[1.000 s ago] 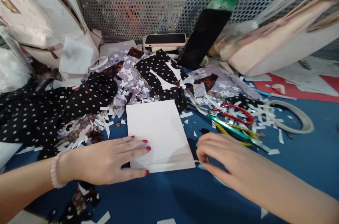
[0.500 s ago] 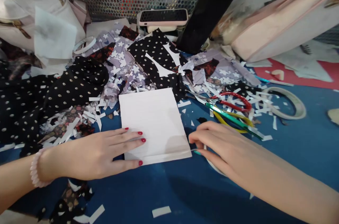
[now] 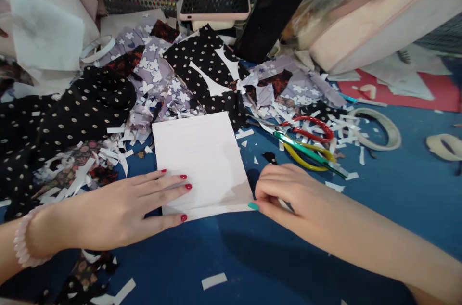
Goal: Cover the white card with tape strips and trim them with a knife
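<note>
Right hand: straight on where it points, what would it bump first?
The right hand would likely meet the paper first, at its near right corner; beyond that, perhaps the left hand, though height is unclear.

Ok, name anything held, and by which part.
Left hand lies flat on the white paper; right hand is at its near right corner, whether pinching cannot be told.

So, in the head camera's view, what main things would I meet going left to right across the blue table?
Beaded bracelet, left hand, white paper, right hand, large pale ring, smaller pale ring.
</note>
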### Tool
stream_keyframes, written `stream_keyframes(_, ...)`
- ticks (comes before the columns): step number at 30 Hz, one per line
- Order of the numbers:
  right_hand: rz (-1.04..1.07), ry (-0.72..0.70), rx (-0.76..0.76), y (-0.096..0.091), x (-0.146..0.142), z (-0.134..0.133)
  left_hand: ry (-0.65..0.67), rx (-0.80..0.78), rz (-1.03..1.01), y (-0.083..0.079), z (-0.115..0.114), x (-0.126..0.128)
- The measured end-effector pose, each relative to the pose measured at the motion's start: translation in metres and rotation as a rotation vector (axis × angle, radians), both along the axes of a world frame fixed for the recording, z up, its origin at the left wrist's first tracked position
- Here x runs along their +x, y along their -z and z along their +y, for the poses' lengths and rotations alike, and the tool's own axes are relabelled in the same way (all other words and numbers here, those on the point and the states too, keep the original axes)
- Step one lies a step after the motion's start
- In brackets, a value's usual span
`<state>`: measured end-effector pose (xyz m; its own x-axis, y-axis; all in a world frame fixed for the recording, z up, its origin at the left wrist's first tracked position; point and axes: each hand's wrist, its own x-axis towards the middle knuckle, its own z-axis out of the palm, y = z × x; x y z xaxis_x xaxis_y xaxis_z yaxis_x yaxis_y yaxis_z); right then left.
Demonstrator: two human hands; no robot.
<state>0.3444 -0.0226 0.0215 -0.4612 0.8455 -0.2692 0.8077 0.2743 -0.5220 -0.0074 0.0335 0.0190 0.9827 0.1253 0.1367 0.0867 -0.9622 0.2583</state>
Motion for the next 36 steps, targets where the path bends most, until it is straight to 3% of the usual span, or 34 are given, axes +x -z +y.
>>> stream_keyframes(16, -0.085, -0.124, 0.298, -0.006, -0.009, 0.01, -0.044, -0.059, 0.028, 0.005, -0.005, -0.002)
stream_keyframes(36, -0.096, -0.149, 0.329, -0.003, -0.009, 0.012, -0.027, -0.091, 0.032, 0.004, -0.003, -0.005)
